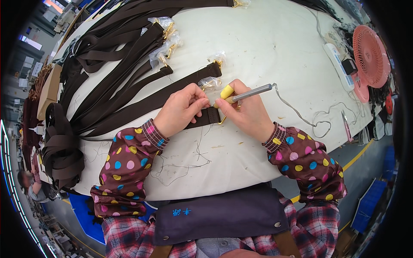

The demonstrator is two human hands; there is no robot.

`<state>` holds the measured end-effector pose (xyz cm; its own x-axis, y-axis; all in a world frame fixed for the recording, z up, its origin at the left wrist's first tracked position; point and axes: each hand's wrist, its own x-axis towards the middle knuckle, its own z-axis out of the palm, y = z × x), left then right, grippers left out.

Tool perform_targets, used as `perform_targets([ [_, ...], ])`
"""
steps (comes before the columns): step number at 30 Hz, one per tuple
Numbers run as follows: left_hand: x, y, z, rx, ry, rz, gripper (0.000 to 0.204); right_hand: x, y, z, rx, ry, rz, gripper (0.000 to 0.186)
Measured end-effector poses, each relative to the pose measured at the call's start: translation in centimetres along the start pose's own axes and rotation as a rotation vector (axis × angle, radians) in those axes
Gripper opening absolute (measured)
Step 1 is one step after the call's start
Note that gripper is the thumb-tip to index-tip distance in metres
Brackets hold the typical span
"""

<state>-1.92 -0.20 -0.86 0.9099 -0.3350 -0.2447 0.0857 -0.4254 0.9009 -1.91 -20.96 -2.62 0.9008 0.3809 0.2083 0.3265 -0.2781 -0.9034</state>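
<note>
My right hand grips a grey corded pen-shaped tool, something like a soldering iron. Its tip points left, toward my other hand. A yellow cover wraps my right index finger. Close beside it, my left hand is closed in a pinch at the end of a dark brown webbing strap; whatever its fingertips hold is too small to make out. A gold metal fitting shows at that strap's end, partly hidden by my right hand. Just beyond lies another strap with plastic-wrapped gold hardware.
More brown straps spread across the far left, with a coiled bundle at the table's left edge. Loose threads lie nearby. To the right are a pink fan, a white power strip, pink-handled scissors and the tool's cord.
</note>
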Motion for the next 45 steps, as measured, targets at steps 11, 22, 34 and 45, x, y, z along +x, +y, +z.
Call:
perform_targets([
  [11,-2.6,0.8,0.4,0.466,0.119,0.243,0.009,-0.3,-0.5,-1.0,0.019,0.025,-0.059,0.017],
  [22,-1.2,1.2,-3.4,0.946,0.478,0.527,0.024,2.2,-0.6,-2.1,-0.311,0.103,-0.269,0.016],
  [34,-3.3,3.0,-2.8,0.32,0.088,0.307,0.017,1.0,-0.9,-2.7,-0.075,0.129,-0.229,0.035],
  [45,-4.9,0.8,-3.1,0.2,-0.376,0.221,0.01,0.6,-1.8,-1.0,0.175,-0.288,-0.256,0.024],
])
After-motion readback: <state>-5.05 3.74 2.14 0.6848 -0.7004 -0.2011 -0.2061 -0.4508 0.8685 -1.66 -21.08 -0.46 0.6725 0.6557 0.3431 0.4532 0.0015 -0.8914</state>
